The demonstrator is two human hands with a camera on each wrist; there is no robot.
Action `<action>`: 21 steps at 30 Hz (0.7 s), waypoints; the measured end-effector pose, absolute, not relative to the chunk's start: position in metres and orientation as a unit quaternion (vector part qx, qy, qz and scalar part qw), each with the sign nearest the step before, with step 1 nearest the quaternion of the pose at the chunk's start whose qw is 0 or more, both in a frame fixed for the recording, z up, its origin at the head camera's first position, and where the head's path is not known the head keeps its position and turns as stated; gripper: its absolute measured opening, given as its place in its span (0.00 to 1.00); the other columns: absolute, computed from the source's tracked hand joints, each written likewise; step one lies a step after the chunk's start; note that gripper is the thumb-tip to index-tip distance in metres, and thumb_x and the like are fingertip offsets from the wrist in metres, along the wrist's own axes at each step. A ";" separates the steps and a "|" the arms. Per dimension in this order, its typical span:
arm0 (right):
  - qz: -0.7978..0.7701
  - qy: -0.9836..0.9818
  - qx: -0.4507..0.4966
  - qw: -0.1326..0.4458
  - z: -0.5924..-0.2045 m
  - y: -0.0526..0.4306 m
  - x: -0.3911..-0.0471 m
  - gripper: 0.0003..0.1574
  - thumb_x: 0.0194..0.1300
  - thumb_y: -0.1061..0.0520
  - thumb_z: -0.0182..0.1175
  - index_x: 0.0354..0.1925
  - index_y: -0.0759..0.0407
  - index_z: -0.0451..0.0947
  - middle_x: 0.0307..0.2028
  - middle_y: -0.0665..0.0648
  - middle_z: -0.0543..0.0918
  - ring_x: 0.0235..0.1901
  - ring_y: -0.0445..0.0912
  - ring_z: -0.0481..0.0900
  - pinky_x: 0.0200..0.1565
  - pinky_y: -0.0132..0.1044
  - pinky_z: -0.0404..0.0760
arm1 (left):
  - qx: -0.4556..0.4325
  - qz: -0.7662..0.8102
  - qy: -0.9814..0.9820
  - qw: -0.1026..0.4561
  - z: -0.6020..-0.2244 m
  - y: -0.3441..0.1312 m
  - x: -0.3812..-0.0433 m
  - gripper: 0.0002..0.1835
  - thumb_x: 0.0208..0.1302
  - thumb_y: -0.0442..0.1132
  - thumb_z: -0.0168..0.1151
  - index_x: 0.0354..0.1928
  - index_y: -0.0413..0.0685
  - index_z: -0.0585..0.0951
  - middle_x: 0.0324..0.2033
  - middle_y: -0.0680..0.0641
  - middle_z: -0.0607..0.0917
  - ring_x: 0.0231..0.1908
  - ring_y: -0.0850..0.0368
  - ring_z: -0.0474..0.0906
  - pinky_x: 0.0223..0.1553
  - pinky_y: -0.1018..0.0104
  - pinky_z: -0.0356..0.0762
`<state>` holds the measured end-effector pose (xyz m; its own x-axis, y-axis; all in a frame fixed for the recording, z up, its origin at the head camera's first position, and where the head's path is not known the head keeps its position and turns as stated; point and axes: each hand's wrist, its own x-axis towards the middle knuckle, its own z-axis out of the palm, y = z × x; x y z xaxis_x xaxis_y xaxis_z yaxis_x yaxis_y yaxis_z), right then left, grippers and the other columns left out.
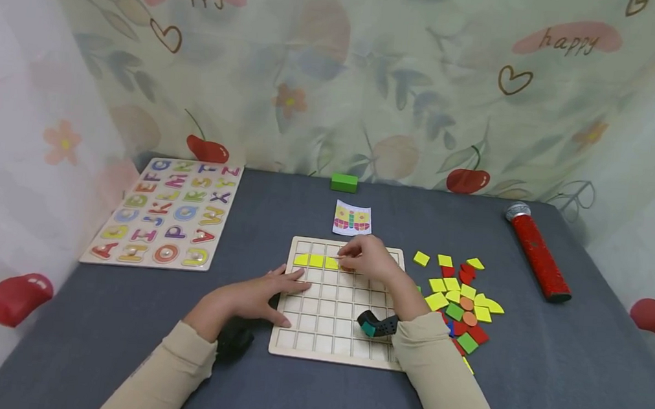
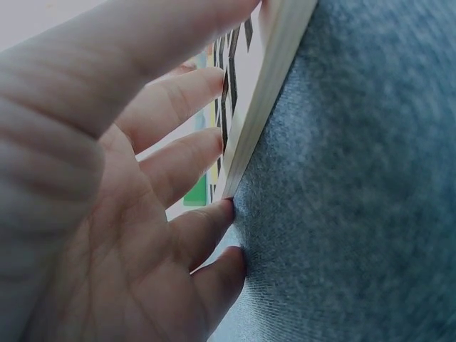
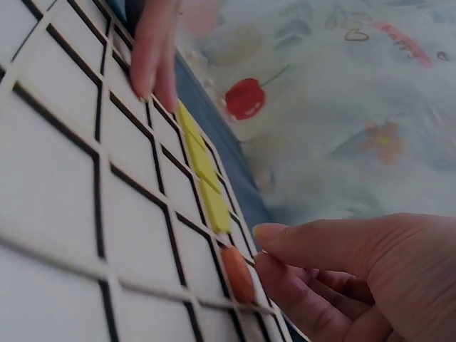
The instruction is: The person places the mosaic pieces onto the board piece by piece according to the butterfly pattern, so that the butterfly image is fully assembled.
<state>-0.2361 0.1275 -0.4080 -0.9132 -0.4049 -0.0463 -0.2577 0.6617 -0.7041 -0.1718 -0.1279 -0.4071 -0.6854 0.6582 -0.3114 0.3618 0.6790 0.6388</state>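
Note:
A wooden grid board (image 1: pixel 314 357) lies in front of me. Yellow tiles (image 1: pixel 317 261) sit side by side in one of its upper rows. Just right of them an orange round piece (image 3: pixel 237 274) lies in a cell. My right hand (image 1: pixel 374 258) is over this spot, thumb and index fingertips close together beside the orange piece, with nothing visible between them. At the board's left edge rests my left hand (image 1: pixel 267 293), fingers spread. In the left wrist view, its fingertips (image 2: pixel 226 208) meet the board's side.
Loose tiles (image 1: pixel 437 301) in yellow, red, green and orange lie right of the board. Behind it are a butterfly pattern card (image 1: pixel 352 219) and a green block (image 1: pixel 344 182). An alphabet puzzle (image 1: pixel 165 213) lies left; a red microphone (image 1: pixel 539 252) lies far right.

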 end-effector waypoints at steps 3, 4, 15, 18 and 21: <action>-0.380 0.902 -0.179 0.098 -0.404 0.145 -0.232 0.11 0.58 0.59 0.64 0.40 0.63 0.84 0.36 0.59 0.84 0.33 0.45 0.78 0.32 0.32 0.76 | 0.288 0.276 0.877 0.269 -0.408 -0.128 -0.172 0.41 0.54 0.45 0.68 0.69 0.56 0.62 0.73 0.50 0.50 0.73 0.43 0.32 0.69 0.41 0.42; -0.384 0.901 -0.174 0.101 -0.404 0.151 -0.231 0.11 0.58 0.59 0.64 0.40 0.63 0.84 0.36 0.60 0.84 0.32 0.45 0.77 0.32 0.32 0.75 | 0.288 0.277 0.877 0.268 -0.409 -0.128 -0.171 0.41 0.53 0.44 0.69 0.69 0.55 0.62 0.73 0.49 0.50 0.73 0.42 0.32 0.69 0.40 0.42; -0.382 0.913 -0.106 0.094 -0.400 0.223 -0.219 0.14 0.59 0.57 0.64 0.41 0.65 0.83 0.38 0.62 0.82 0.32 0.47 0.75 0.33 0.34 0.75 | 0.287 0.280 0.877 0.265 -0.409 -0.128 -0.171 0.41 0.53 0.43 0.69 0.69 0.54 0.62 0.73 0.49 0.50 0.73 0.42 0.33 0.69 0.40 0.43; -0.379 0.916 -0.093 0.096 -0.402 0.243 -0.214 0.15 0.59 0.56 0.64 0.42 0.65 0.82 0.40 0.63 0.82 0.33 0.46 0.76 0.34 0.34 0.76 | 0.286 0.282 0.877 0.266 -0.407 -0.128 -0.171 0.41 0.53 0.43 0.69 0.69 0.55 0.62 0.73 0.49 0.50 0.73 0.42 0.33 0.69 0.40 0.43; -0.378 0.917 -0.075 0.103 -0.403 0.261 -0.209 0.16 0.60 0.55 0.63 0.43 0.66 0.82 0.40 0.63 0.82 0.34 0.46 0.77 0.35 0.34 0.77 | 0.291 0.283 0.874 0.266 -0.407 -0.128 -0.171 0.41 0.53 0.43 0.69 0.69 0.53 0.62 0.73 0.48 0.50 0.73 0.41 0.33 0.68 0.38 0.42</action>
<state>-0.2086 0.2606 -0.4026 -0.9676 -0.2155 -0.1313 -0.0605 0.7032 -0.7084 -0.1706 -0.1278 -0.4065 -0.6896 0.6591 -0.3002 0.3575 0.6703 0.6503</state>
